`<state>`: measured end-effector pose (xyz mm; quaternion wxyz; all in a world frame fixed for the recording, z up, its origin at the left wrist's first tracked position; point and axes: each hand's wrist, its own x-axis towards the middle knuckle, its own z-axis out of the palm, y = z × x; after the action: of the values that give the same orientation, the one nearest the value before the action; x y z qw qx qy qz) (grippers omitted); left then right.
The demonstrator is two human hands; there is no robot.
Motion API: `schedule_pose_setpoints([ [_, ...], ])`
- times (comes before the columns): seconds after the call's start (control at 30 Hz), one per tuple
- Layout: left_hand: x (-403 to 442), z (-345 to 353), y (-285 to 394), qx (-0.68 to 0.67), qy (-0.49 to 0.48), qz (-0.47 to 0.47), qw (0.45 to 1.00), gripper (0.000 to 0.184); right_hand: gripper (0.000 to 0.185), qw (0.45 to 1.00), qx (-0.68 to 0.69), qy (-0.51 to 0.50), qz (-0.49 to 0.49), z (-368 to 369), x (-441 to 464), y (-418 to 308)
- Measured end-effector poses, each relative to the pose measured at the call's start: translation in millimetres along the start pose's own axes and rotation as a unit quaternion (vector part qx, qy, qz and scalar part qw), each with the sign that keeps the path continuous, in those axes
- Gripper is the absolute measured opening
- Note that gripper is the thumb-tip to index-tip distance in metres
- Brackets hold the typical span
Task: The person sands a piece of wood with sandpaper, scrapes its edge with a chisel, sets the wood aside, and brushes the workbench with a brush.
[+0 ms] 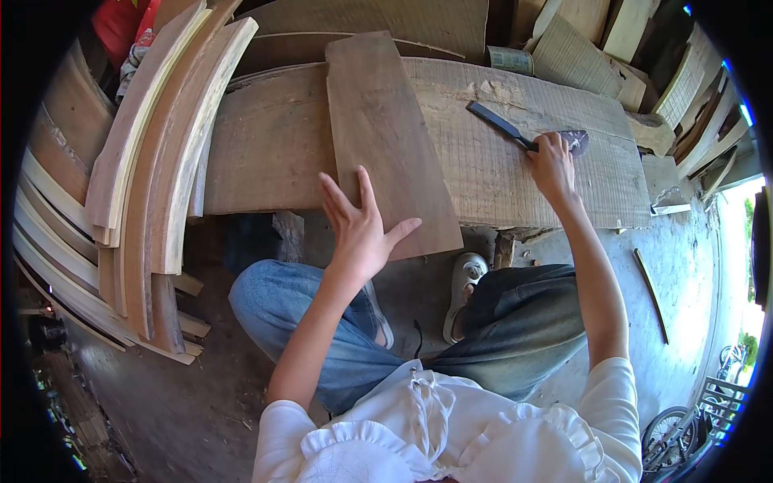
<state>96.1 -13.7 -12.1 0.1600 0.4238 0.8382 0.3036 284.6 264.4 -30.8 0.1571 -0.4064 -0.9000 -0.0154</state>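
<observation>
A flat brown board (382, 129) lies crosswise over a thick plank bench, its near end overhanging the front edge. My left hand (358, 229) is spread at the board's near left edge, its thumb and fingers apart over the wood; contact is unclear. Farther right, my right hand (554, 167) has its fingers closed at the narrow end of a black flat tool (495, 121) on the bench. Just beyond those fingers shows a dark rounded blade-like piece (578, 142) with pale marks. My hand hides whether the two pieces join.
The thick plank bench (266, 153) spans the space before my knees. Long curved boards (149, 161) are stacked at the left. Wood offcuts (576, 60) and a can-like cylinder (510, 60) sit behind it. A thin stick (651, 294) lies on the floor, with a bicycle (672, 435) at lower right.
</observation>
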Motion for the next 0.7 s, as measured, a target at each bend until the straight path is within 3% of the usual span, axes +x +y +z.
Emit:
schedule_pose_setpoints([
  [0.07, 1, 2, 7, 0.186, -0.001, 0.003, 0.983, 0.101, 0.023, 0.997, -0.073, 0.001, -0.011, 0, -8, -9],
  [0.13, 6, -3, 6, 0.197, -0.018, 0.039, 0.98, 0.098, 0.025, 0.997, -0.079, -0.007, -0.018, -10, -19, -21],
  [0.2, 15, -6, 7, 0.195, -0.021, 0.092, 0.976, 0.088, 0.025, 0.991, 0.019, -0.111, 0.072, -38, -32, -44],
  [0.23, 23, -4, 6, 0.185, -0.016, 0.108, 0.977, 0.085, 0.024, 0.994, 0.081, -0.066, 0.001, -35, -47, -39],
  [0.3, 46, 2, 5, 0.171, -0.011, 0.13, 0.977, 0.074, 0.026, 0.898, 0.336, -0.24, 0.151, -63, -76, -62],
  [0.37, 72, 11, 4, 0.142, 0.004, 0.134, 0.981, 0.071, 0.031, 0.809, 0.457, -0.308, 0.202, -99, -107, -87],
  [0.43, 96, 19, 4, 0.135, 0.013, 0.126, 0.983, 0.065, 0.037, 0.738, 0.547, -0.338, 0.204, -104, -139, -92],
  [0.5, 115, 23, 7, 0.214, 0.039, 0.104, 0.971, 0.062, 0.038, 0.681, 0.628, -0.304, 0.221, -100, -160, -98],
  [0.57, 130, 29, 5, 0.213, 0.075, 0.109, 0.968, 0.057, 0.046, 0.691, 0.61, -0.312, 0.23, -105, -159, -102],
  [0.67, 141, 36, 6, 0.192, 0.124, 0.118, 0.966, 0.053, 0.062, 0.781, 0.506, -0.295, 0.215, -106, -147, -105],
  [0.7, 141, 38, 5, 0.194, 0.142, 0.117, 0.964, 0.052, 0.062, 0.782, 0.505, -0.295, 0.216, -105, -140, -108],
])
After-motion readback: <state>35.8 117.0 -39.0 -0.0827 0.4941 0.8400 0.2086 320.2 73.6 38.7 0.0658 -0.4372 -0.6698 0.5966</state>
